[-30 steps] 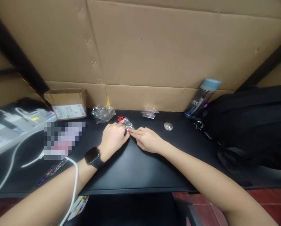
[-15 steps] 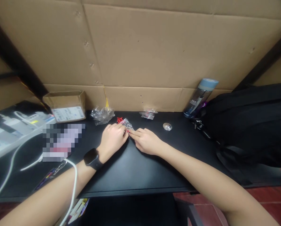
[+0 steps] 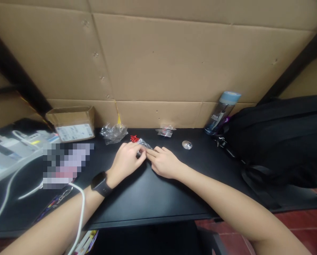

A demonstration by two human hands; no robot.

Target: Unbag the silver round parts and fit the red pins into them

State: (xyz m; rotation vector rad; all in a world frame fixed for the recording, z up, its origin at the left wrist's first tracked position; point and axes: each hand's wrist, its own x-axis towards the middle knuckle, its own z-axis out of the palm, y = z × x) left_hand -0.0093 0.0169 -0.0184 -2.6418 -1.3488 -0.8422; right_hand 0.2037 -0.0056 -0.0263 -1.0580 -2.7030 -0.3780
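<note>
Packaging [image 3: 146, 143] of crinkled plastic lies on our black desk [image 3: 145, 198]. Our left hand [image 3: 126, 158] curls at its near edge, thumb and forefinger close together; our right hand [image 3: 164, 162] points its fingers leftward. Whether either grips, we cannot tell.

On the table [image 3: 147, 198]: wrapper [image 3: 145, 143], just beyond the fingers [image 3: 153, 153]; bag [image 3: 113, 134], beyond them and left; box [image 3: 74, 124], farther left; power strip [image 3: 15, 157], far left. Beyond the fingers and slightly right, sachet [image 3: 165, 131]; then, successively farther right, disc [image 3: 187, 145], bottle [image 3: 221, 115] and backpack [image 3: 283, 138]. Panel [image 3: 158, 63] behind all, farthest from the fingers.
</note>
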